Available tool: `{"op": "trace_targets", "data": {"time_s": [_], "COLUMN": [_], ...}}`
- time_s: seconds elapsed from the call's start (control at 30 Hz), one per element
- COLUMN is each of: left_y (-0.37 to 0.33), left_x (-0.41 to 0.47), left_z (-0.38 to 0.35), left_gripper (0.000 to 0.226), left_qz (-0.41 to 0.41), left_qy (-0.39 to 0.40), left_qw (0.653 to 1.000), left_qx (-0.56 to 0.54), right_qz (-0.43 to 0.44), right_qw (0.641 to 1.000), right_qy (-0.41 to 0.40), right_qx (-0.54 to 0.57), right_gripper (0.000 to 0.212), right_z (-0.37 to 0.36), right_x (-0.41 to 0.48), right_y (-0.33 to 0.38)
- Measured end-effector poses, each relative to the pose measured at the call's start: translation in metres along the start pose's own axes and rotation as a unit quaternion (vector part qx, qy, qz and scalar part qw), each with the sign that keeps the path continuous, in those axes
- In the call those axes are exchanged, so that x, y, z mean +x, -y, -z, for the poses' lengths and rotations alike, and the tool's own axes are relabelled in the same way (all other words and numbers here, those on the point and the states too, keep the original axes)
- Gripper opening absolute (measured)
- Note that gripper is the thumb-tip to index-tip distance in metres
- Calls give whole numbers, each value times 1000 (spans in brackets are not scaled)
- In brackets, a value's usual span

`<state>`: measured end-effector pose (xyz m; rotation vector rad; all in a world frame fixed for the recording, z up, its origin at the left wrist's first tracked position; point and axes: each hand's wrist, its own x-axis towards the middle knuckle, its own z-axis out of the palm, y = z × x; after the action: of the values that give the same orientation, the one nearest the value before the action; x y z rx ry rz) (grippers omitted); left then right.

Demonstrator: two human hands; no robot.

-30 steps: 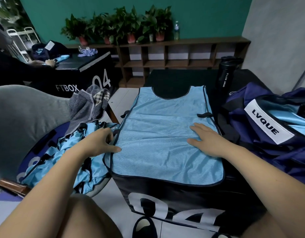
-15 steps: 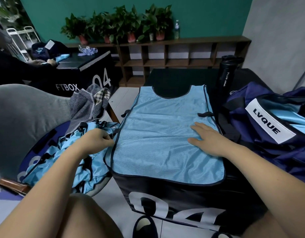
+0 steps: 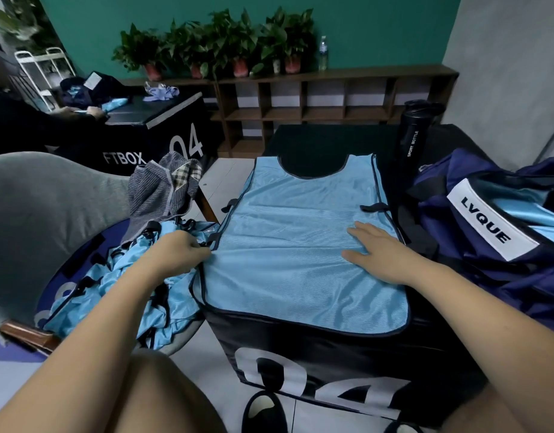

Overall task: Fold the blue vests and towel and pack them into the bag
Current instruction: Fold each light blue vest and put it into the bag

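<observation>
A light blue vest (image 3: pixel 288 245) with dark trim lies spread flat on a black box (image 3: pixel 316 364) marked 04. My left hand (image 3: pixel 176 254) pinches the vest's left edge near a side strap. My right hand (image 3: pixel 378 254) rests flat, fingers apart, on the vest's right side. A heap of more blue vests (image 3: pixel 119 289) lies on the chair to the left, with a grey striped towel (image 3: pixel 160 195) behind it. The navy bag (image 3: pixel 494 232), labelled LVQUE, stands open at the right with blue fabric inside.
A black sport bottle (image 3: pixel 414 135) stands on the box behind the bag. A grey chair back (image 3: pixel 44 207) is at the left. Another person works at a second black box (image 3: pixel 151 132) at the back left. Shelves (image 3: pixel 332 101) with plants line the far wall.
My left hand has closed its fingers onto the vest's left edge and shifted slightly right. My right hand stays flat on the vest.
</observation>
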<state>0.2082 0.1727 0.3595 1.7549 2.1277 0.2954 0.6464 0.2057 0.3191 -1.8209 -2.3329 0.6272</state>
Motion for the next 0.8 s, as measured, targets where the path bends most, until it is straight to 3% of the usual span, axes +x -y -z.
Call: {"op": "trace_targets", "data": {"time_s": [0.1,0.4,0.67,0.8], "left_y": [4,4,8,16], "left_x": [-1,-1,-3,-3], "left_z": [0,-2,1,7], "left_gripper": [32,11,18,28], "left_qz": [7,-68,-85,-67], "left_qy": [-2,52,52,119], "left_qw": [999,994,993,991], "left_qx": [-37,73,70,0], "right_qz": [3,4,5,3], "right_qw": [1000,1000,1000,1000], "right_qy": [-1,1,1,5], "right_qx": [-5,-5,-5,-3], "right_gripper": [84,83,82,83], "right_z": [-1,0,0,0], "right_x": [1,1,0,1], "right_y": [-1,0,0,0]}}
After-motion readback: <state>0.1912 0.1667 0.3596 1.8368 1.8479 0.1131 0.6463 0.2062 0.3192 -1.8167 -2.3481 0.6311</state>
